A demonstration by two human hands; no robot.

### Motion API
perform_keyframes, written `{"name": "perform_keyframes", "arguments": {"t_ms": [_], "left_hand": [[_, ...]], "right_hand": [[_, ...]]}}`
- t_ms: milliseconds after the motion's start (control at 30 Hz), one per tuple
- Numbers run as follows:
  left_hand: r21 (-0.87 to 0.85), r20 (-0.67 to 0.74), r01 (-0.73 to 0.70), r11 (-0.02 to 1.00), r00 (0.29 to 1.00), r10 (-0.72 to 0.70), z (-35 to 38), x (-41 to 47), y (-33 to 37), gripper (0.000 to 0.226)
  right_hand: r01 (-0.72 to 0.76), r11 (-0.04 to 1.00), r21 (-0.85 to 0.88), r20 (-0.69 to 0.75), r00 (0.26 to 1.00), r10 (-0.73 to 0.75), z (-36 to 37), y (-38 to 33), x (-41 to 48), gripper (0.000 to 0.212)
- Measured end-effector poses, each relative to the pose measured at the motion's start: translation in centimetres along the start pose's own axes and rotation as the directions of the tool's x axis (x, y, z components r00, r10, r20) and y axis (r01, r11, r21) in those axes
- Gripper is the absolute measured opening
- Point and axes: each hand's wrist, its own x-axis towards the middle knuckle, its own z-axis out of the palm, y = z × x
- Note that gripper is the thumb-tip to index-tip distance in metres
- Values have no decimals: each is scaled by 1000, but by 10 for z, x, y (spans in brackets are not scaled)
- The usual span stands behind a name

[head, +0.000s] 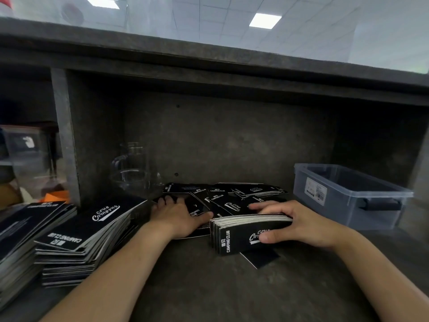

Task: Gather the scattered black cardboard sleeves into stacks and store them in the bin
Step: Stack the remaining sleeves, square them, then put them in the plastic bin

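Observation:
Black cardboard sleeves with white lettering lie scattered [228,197] on the grey shelf in front of me. My right hand [299,220] grips a thick stack of sleeves [243,231] standing on edge, thumb on its front face and fingers over its top. My left hand [177,216] lies flat on loose sleeves just left of that stack, fingers spread. Two tall leaning stacks of sleeves [88,235] sit at the left. One single sleeve [261,259] pokes out under the held stack. The clear plastic bin [343,198] stands at the right, apart from both hands.
A glass jug [132,168] stands at the back left of the shelf, behind the loose sleeves. A grey upright post [66,135] divides off another compartment at the left with a clear box [25,147]. A thick shelf board hangs overhead.

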Motion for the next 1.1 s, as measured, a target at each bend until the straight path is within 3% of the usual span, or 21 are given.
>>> {"name": "perform_keyframes", "arguments": {"t_ms": [133, 233, 367, 533, 733, 900, 1100], "left_hand": [[125, -102, -38, 991, 993, 51, -6, -7, 8, 90], [43, -146, -51, 998, 988, 57, -9, -8, 12, 82], [18, 4, 51, 999, 999, -51, -3, -4, 1, 104], [-22, -48, 39, 999, 998, -40, -12, -3, -2, 105], [-367, -61, 77, 927, 992, -107, -17, 9, -4, 95], [-133, -141, 135, 982, 978, -154, -3, 5, 2, 88], [-255, -181, 131, 958, 967, -180, -8, 14, -6, 73]], "right_hand": [[-1, 1000, -10, -11, 1000, 1, 1, -1, 0, 34], [0, 1000, 7, -6, 1000, 0, 2, -1, 0, 37], [11, 1000, 26, 9, 1000, -11, 1, -1, 0, 42], [20, 1000, 11, -12, 1000, -20, 3, 0, 0, 53], [25, 1000, 12, 6, 1000, -25, 3, -1, 0, 50], [28, 999, 20, 3, 1000, -28, 1, -1, -1, 45], [22, 999, 25, 2, 1000, -22, 1, -3, -1, 43]]}}
